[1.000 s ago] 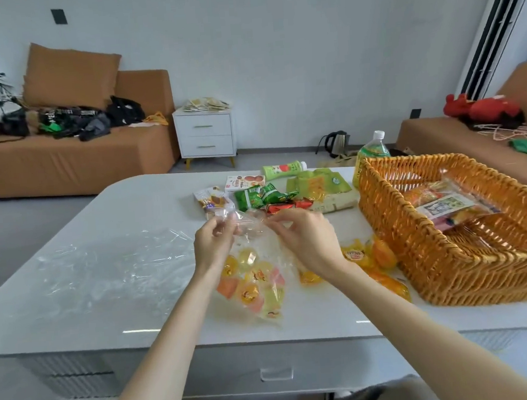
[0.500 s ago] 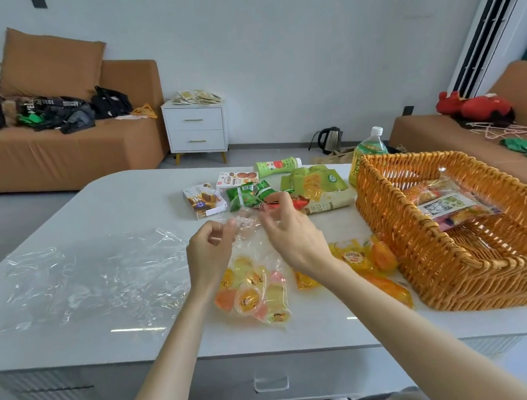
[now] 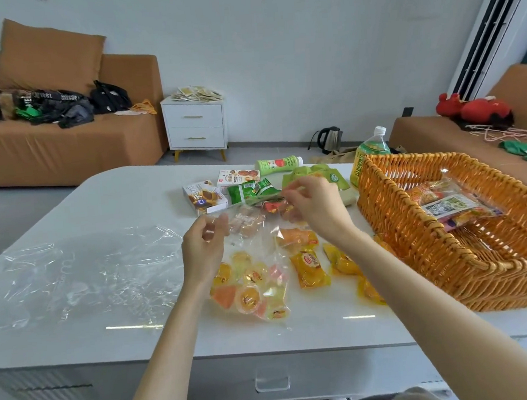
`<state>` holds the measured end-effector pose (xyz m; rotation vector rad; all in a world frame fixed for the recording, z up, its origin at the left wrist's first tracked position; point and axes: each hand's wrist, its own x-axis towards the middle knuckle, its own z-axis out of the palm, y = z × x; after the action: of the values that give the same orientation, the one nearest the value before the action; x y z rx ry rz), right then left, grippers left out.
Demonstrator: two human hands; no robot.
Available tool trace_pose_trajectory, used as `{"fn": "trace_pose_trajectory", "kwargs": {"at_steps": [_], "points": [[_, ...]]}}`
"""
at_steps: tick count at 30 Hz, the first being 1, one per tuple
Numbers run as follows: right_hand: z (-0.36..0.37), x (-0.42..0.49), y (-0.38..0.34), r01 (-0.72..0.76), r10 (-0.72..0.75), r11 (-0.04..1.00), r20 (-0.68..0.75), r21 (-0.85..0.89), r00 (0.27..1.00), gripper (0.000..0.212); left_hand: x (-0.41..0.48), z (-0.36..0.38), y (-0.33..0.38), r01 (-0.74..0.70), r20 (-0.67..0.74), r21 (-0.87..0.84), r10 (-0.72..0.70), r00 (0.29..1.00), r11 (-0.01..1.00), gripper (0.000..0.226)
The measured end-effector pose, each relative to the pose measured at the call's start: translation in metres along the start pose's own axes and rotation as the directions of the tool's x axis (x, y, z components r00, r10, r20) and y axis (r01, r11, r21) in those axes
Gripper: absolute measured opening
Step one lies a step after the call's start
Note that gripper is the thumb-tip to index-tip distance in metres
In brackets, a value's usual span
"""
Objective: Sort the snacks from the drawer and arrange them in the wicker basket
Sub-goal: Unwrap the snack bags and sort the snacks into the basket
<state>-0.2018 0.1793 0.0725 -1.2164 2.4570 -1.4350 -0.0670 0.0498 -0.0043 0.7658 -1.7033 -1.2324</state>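
Snacks lie spread over the white table, and we see both hands busy with one of them. The left hand curls thumb and fingers to pinch the near-left edge of the mouth of a clear bag. The right hand pinches the far-right edge of the same mouth, so the film is stretched between them. The bag's lower part rests on the table just before the left wrist and holds jelly cups in yellow, orange and pink. To the right stands the wicker basket, with the right forearm passing just beside its near-left corner. Inside it we make out a clear packet with a printed label, lying on the basket floor. Between bag and basket lie several yellow wrapped snacks, flat on the table. Beyond the hands we find green packets, a small box and a second box behind it. Farther back a pale green tube lies on its side. A drink bottle with a white cap stands upright behind the basket's far-left corner. Crumpled clear film covers the table's left side. Below the front edge we see a drawer handle.
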Motion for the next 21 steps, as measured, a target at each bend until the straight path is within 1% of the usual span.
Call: {"fn": "trace_pose_trajectory", "kwargs": {"at_steps": [1,5,6,7,8,9,10,11,12,13,14,15,17,18,20,21], "points": [[-0.005,0.004,-0.003,-0.005,0.004,0.999,0.016,0.044,1.0,0.015,0.002,0.0,0.0,-0.002,0.013,-0.023,0.003,1.0,1.0,0.035],[-0.011,0.013,-0.005,0.004,-0.009,0.999,0.097,0.046,0.995,0.015,0.005,0.007,0.004,0.003,0.062,-0.066,0.001,0.998,0.998,0.015],[-0.01,0.014,-0.003,-0.01,0.003,0.998,0.1,0.066,0.995,0.016,0.003,0.009,0.005,-0.025,0.065,-0.05,0.028,0.997,0.998,0.019],[-0.008,0.015,0.0,-0.022,0.014,0.996,0.096,0.084,0.995,0.016,0.0,0.011,0.008,-0.09,0.03,-0.011,0.091,0.995,0.996,0.034],[-0.008,0.016,0.002,-0.027,0.018,0.995,0.09,0.098,0.996,0.016,-0.002,0.012,0.011,-0.188,-0.029,0.066,0.19,0.981,0.98,0.046],[-0.007,0.018,0.004,-0.025,0.016,0.994,0.086,0.104,0.996,0.015,-0.003,0.011,0.013,-0.313,-0.082,0.183,0.331,0.94,0.932,0.048],[-0.008,0.019,0.006,-0.028,0.018,0.993,0.086,0.113,0.996,0.015,-0.004,0.011,0.015,-0.443,-0.083,0.302,0.486,0.87,0.844,0.04],[-0.009,0.019,0.007,-0.035,0.023,0.991,0.093,0.127,0.995,0.015,-0.005,0.011,0.018,-0.555,-0.022,0.385,0.608,0.793,0.737,0.028],[-0.009,0.021,0.008,-0.045,0.031,0.989,0.102,0.138,0.994,0.016,-0.006,0.012,0.02,-0.644,0.066,0.426,0.689,0.722,0.635,0.022],[-0.009,0.022,0.009,-0.052,0.037,0.989,0.111,0.14,0.993,0.016,-0.007,0.014,0.023,-0.702,0.15,0.444,0.726,0.671,0.557,0.024],[-0.01,0.023,0.01,-0.058,0.043,0.989,0.119,0.133,0.992,0.016,-0.008,0.014,0.023,-0.729,0.224,0.459,0.728,0.648,0.508,0.028],[-0.01,0.024,0.011,-0.072,0.055,0.988,0.127,0.133,0.99,0.016,-0.009,0.015,0.025,-0.734,0.277,0.483,0.712,0.646,0.478,0.031],[-0.013,0.028,0.012,-0.133,0.106,0.971,0.141,0.2,0.984,0.018,-0.01,0.015,0.024,-0.705,0.331,0.551,0.659,0.676,0.447,0.028],[-0.015,0.031,0.013,-0.165,0.131,0.956,0.15,0.242,0.98,0.018,-0.009,0.015,0.022,-0.686,0.339,0.567,0.63,0.698,0.455,0.022],[-0.018,0.036,0.018,-0.192,0.15,0.944,0.169,0.267,0.974,0.018,-0.002,0.015,0.016,-0.652,0.362,0.551,0.555,0.749,0.521,0.013],[-0.019,0.038,0.021,-0.2,0.156,0.943,0.179,0.265,0.971,0.017,0.002,0.017,0.014,-0.638,0.382,0.542,0.516,0.767,0.547,0.016]]}}
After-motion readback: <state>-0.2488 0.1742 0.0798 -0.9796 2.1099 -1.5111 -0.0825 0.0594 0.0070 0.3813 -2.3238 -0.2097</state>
